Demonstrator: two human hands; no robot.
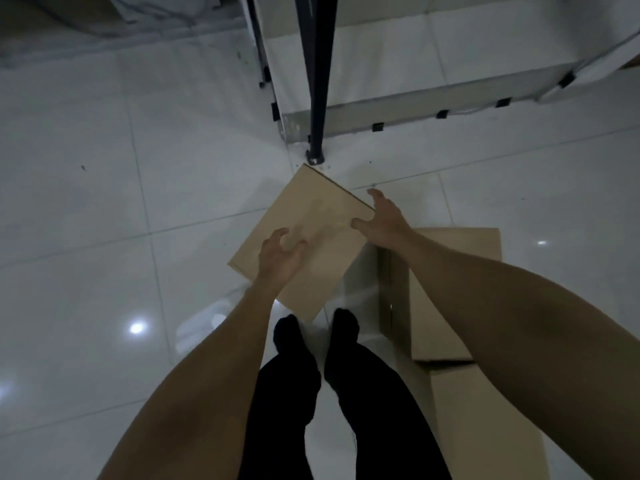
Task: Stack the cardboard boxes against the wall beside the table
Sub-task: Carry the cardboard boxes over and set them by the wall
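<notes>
— While reaching down over the white tiled floor (86, 209), where?
— Both above the flattened cardboard box (311, 230), lying skewed on the tiles just ahead of the black-socked feet (343, 327), one corner close to the foot of the black table leg (317, 98).
— Left hand (277, 261)?
— Fingers loosely curled and spread, over the near left part of the sheet; holding nothing, contact hard to judge through the blur.
— Right hand (384, 223)?
— Spread wide at the sheet's right edge, thumb on top, fingers past the edge; no closed grip yet.
— Other cardboard?
— Second cardboard box (457, 271) to the right, partly under the right forearm, flaps open; another piece (485, 427) nearer, bottom right.
— Wall?
— Low pale wall base (398, 109) with black cable clips (377, 127), behind the leg.
</notes>
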